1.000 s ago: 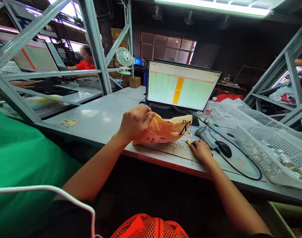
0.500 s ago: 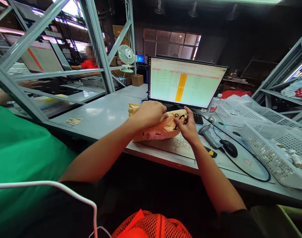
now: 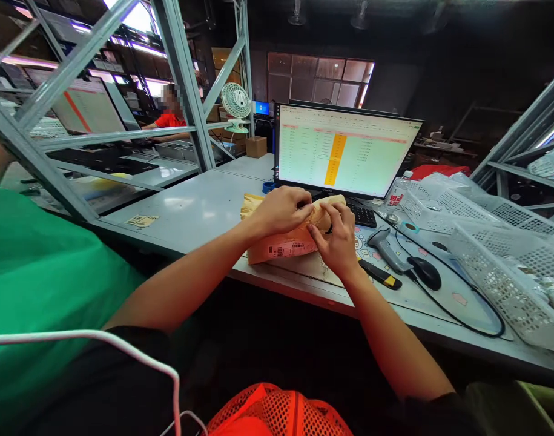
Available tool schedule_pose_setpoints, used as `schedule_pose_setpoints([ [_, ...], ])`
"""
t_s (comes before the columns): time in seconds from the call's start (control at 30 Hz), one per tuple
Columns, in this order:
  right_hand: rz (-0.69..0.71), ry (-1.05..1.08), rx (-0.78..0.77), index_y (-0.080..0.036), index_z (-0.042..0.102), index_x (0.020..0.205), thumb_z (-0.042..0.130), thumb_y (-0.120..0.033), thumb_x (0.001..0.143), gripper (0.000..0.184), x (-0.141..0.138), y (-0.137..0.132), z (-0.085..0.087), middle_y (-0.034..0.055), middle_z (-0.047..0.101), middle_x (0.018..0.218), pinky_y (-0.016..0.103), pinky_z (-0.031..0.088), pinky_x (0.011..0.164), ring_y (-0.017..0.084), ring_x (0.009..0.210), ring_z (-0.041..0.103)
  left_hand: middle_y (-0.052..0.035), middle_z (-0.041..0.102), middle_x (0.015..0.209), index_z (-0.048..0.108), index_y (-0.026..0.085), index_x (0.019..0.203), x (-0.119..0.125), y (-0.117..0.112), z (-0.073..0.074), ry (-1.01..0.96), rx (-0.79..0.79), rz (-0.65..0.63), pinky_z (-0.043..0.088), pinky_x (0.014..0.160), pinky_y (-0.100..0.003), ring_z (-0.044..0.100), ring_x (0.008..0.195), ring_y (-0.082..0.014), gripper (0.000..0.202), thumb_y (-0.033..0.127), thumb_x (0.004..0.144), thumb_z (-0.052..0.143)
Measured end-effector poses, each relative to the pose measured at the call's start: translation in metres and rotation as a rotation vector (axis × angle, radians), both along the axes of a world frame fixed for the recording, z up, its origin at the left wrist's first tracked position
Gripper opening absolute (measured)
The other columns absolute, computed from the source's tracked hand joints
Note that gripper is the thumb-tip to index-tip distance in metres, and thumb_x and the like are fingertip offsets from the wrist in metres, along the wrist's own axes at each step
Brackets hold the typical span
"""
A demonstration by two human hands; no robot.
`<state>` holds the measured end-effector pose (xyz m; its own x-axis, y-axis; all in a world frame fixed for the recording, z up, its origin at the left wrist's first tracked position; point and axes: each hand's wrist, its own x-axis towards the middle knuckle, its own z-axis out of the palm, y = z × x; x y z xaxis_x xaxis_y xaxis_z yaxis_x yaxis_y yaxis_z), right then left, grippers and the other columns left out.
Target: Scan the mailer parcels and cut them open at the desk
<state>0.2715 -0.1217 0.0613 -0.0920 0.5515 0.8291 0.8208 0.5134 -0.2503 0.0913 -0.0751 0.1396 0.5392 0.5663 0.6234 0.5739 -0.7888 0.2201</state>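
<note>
Nothing here reads clearly. White label (image 3: 283,250) on the parcel (image 3: 258,253) in my grip: a barcode and lines of print, too small to make out. Monitor (image 3: 344,151): table rows and one orange column, all blur, and the mark on its lower bezel too. Bottle (image 3: 397,194): red label, white characters, illegible. Two yellow stickers (image 3: 141,220) on the surface (image 3: 199,206), print unreadable from here.

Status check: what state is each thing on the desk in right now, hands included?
orange bag: gripped by both hands, resting on the desk, label facing camera
left hand: closed on the bag's top
right hand: pinching the bag's right end
monitor: on, spreadsheet showing
scanner: lying unheld
mouse: unheld
water bottle: upright, capped
</note>
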Motion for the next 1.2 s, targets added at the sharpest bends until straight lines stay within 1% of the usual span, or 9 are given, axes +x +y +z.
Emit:
schedule_pose_setpoints([
  [0.2,0.027,-0.109,-0.073,-0.019,0.065,0.116,0.066,-0.037,0.096,0.027,0.006,0.007,0.012,0.0124,0.064,0.117,0.046,0.045,0.095,0.032,0.109,0.054,-0.0043,0.070,0.073,0.074,0.018,0.075,0.001,0.005,-0.005,-0.043,-0.032,0.011,0.036,0.064,-0.031,0.056,0.066,-0.0169,0.023,0.024,0.089,0.056],
  [0.43,0.160,-0.133,-0.159,-0.021,0.067,0.095,0.068,-0.039,0.092,0.018,0.022,0.022,0.020,0.0106,0.060,0.107,0.045,0.045,0.090,0.030,0.101,0.053,-0.0047,0.072,0.077,0.075,0.017,0.077,0.008,0.002,-0.010,-0.025,-0.117,0.049,0.036,0.066,-0.033,0.058,0.070,-0.0172,0.023,0.024,0.089,0.057],
  [0.53,0.178,-0.115,-0.158,-0.022,0.065,0.089,0.068,-0.038,0.091,0.017,0.023,0.021,0.019,0.0095,0.058,0.105,0.045,0.046,0.088,0.029,0.098,0.053,-0.0060,0.069,0.075,0.075,0.016,0.077,0.007,0.005,-0.002,0.056,-0.214,0.075,0.036,0.066,-0.033,0.057,0.071,-0.0178,0.023,0.023,0.090,0.058],
  [0.7,0.116,-0.052,-0.084,-0.023,0.066,0.091,0.067,-0.040,0.095,0.017,0.014,0.013,0.016,0.0097,0.056,0.103,0.051,0.045,0.092,0.032,0.101,0.052,-0.0086,0.059,0.066,0.072,0.012,0.071,0.003,0.025,0.017,0.283,-0.418,0.053,0.039,0.068,-0.033,0.059,0.076,-0.0220,0.035,0.036,0.094,0.062],
  [0.8,0.090,-0.021,-0.056,-0.024,0.067,0.092,0.064,-0.040,0.098,0.017,0.008,0.011,0.010,0.0090,0.054,0.099,0.052,0.045,0.093,0.032,0.103,0.052,-0.0056,0.056,0.067,0.069,0.012,0.071,0.008,0.031,0.022,0.323,-0.484,0.003,0.037,0.067,-0.031,0.057,0.071,-0.0188,0.026,0.028,0.091,0.066],
  [0.87,0.090,-0.027,-0.052,-0.025,0.067,0.093,0.062,-0.039,0.099,0.017,0.007,0.011,0.008,0.0086,0.054,0.097,0.053,0.045,0.094,0.032,0.103,0.052,-0.0043,0.055,0.068,0.069,0.013,0.072,0.014,0.029,0.019,0.271,-0.455,-0.001,0.036,0.067,-0.031,0.055,0.070,-0.0173,0.017,0.020,0.087,0.067],
  [0.93,0.098,-0.052,-0.059,-0.025,0.068,0.095,0.060,-0.038,0.100,0.016,0.008,0.014,0.007,0.0087,0.054,0.097,0.053,0.045,0.095,0.033,0.104,0.051,-0.0047,0.057,0.069,0.068,0.014,0.072,0.019,0.024,0.012,0.181,-0.356,0.041,0.037,0.068,-0.032,0.054,0.072,-0.0180,0.012,0.016,0.084,0.066],
  [1.1,0.188,-0.137,-0.142,-0.022,0.066,0.089,0.055,-0.033,0.102,0.020,0.013,0.019,0.014,0.0092,0.054,0.099,0.049,0.045,0.094,0.030,0.103,0.051,-0.0067,0.064,0.073,0.068,0.018,0.075,0.026,0.016,-0.007,0.005,-0.111,0.188,0.039,0.070,-0.034,0.054,0.072,-0.0207,0.010,0.019,0.083,0.063],
  [1.2,0.239,-0.217,-0.195,-0.021,0.062,0.083,0.049,-0.032,0.104,0.027,0.011,0.010,0.022,0.0099,0.056,0.102,0.047,0.045,0.092,0.029,0.101,0.052,-0.0067,0.064,0.071,0.069,0.019,0.076,0.024,0.023,-0.006,-0.017,-0.050,0.215,0.040,0.072,-0.035,0.054,0.070,-0.0212,0.010,0.019,0.083,0.062],
])
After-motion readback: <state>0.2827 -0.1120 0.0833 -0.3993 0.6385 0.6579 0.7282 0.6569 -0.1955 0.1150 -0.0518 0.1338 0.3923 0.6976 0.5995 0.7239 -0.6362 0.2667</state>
